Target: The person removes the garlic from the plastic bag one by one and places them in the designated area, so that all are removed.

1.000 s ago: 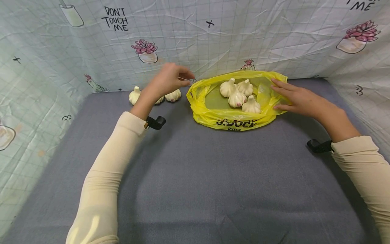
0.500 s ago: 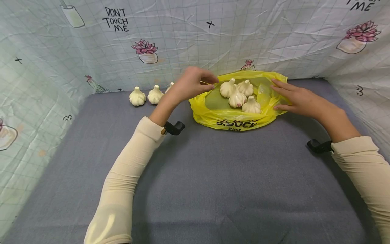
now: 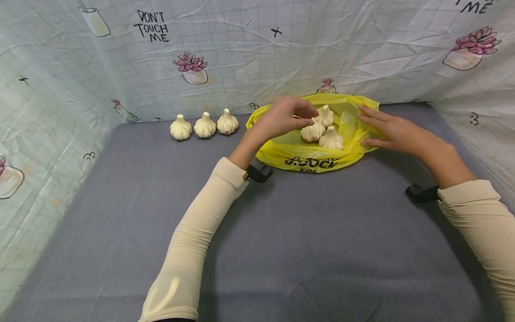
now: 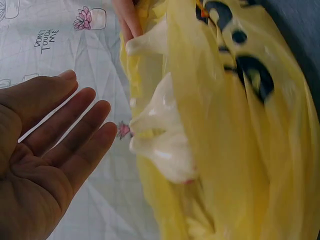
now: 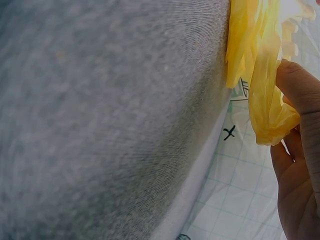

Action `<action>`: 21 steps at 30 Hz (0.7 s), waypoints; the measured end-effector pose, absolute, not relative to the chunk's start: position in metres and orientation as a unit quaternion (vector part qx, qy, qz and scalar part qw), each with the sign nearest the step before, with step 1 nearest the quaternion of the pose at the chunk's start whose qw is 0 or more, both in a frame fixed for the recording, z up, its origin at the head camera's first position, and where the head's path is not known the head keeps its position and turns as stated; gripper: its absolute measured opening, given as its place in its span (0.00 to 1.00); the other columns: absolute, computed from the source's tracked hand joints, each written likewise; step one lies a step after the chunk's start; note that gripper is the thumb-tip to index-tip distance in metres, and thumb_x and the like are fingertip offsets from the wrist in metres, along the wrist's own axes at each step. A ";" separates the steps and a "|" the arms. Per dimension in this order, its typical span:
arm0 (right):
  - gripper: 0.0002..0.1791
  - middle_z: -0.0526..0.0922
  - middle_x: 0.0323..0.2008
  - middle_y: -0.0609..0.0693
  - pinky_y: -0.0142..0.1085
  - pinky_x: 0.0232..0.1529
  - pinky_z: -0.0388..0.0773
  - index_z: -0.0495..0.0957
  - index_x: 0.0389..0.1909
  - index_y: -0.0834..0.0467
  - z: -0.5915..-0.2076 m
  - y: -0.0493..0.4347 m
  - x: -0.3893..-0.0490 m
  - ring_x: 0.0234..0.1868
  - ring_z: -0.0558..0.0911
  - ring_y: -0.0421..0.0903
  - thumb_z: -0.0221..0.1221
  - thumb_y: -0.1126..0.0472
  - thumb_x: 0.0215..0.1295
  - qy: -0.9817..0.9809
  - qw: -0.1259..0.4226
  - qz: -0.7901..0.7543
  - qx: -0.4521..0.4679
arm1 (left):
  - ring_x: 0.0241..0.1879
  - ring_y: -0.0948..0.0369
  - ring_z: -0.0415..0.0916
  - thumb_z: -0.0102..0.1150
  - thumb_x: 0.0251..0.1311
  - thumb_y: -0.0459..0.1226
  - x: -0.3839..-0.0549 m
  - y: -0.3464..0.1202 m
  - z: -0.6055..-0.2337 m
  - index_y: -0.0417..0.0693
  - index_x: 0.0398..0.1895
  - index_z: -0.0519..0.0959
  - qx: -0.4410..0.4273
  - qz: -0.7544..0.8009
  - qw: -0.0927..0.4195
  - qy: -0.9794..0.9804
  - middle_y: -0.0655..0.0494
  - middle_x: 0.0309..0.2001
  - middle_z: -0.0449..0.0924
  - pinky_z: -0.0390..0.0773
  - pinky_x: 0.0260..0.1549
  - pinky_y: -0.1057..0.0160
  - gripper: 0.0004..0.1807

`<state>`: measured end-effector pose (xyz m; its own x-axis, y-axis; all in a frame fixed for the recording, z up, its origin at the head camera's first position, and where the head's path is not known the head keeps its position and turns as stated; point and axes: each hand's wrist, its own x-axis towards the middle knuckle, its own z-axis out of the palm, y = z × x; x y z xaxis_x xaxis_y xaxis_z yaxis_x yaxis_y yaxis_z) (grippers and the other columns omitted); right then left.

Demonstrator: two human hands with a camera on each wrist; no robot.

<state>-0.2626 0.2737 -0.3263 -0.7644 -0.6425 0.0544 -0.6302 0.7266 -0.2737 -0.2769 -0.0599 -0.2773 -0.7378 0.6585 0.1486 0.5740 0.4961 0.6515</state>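
Observation:
A yellow plastic bag (image 3: 277,154) with black lettering lies mouth open at the back of the table. Three white garlic bulbs (image 3: 331,138) show inside it. My left hand (image 3: 283,116) reaches over the bag's left side, overlapping the garlic in the head view. In the left wrist view its fingers are spread and bare, with garlic bulbs (image 4: 167,155) in the bag just beyond the fingertips. My right hand (image 3: 396,132) holds the bag's right side. The right wrist view has yellow plastic (image 5: 270,110) between its thumb and fingers.
Three more garlic bulbs stand in a row left of the bag: a left one (image 3: 181,128), a middle one (image 3: 205,125) and a right one (image 3: 227,122). A grey cloth (image 3: 314,232) covers the table. Printed sheeting (image 3: 241,53) rises behind it.
My left hand has moved right, from beside the row of garlic to over the bag, uncovering the row and hiding a bulb in the bag. My right hand has stayed at the bag.

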 end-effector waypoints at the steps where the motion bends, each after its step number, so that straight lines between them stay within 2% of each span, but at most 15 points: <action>1: 0.45 0.46 0.81 0.57 0.67 0.64 0.61 0.55 0.79 0.62 -0.326 0.274 -0.262 0.75 0.56 0.70 0.65 0.53 0.69 0.929 0.024 -0.138 -0.342 | 0.52 0.63 0.83 0.63 0.70 0.36 -0.278 -0.056 -0.279 0.42 0.55 0.84 0.353 0.361 0.066 0.860 0.49 0.54 0.85 0.79 0.50 0.69 0.14; 12: 0.45 0.46 0.82 0.55 0.66 0.67 0.58 0.54 0.80 0.60 -0.325 0.275 -0.263 0.76 0.54 0.68 0.64 0.51 0.71 0.931 0.040 -0.144 -0.333 | 0.52 0.63 0.82 0.65 0.68 0.36 -0.281 -0.025 -0.290 0.42 0.57 0.83 0.311 0.394 0.119 0.857 0.51 0.55 0.85 0.78 0.50 0.71 0.16; 18: 0.44 0.45 0.82 0.54 0.66 0.68 0.58 0.54 0.80 0.59 -0.325 0.275 -0.264 0.76 0.55 0.69 0.64 0.50 0.71 0.933 0.038 -0.142 -0.327 | 0.53 0.61 0.83 0.66 0.67 0.34 -0.286 -0.010 -0.296 0.39 0.57 0.82 0.288 0.404 0.141 0.857 0.49 0.55 0.85 0.79 0.48 0.73 0.18; 21: 0.44 0.46 0.82 0.54 0.66 0.67 0.59 0.55 0.80 0.60 -0.326 0.274 -0.264 0.76 0.56 0.69 0.64 0.51 0.70 0.933 0.035 -0.144 -0.329 | 0.54 0.61 0.83 0.66 0.66 0.34 -0.287 -0.004 -0.297 0.39 0.58 0.82 0.275 0.411 0.157 0.855 0.48 0.56 0.84 0.81 0.46 0.71 0.18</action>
<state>-0.2640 0.2740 -0.3256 -0.7808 -0.6241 0.0298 -0.6041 0.7418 -0.2912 -0.2872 -0.0045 -0.2975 -0.7998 0.5988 -0.0433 0.3405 0.5118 0.7888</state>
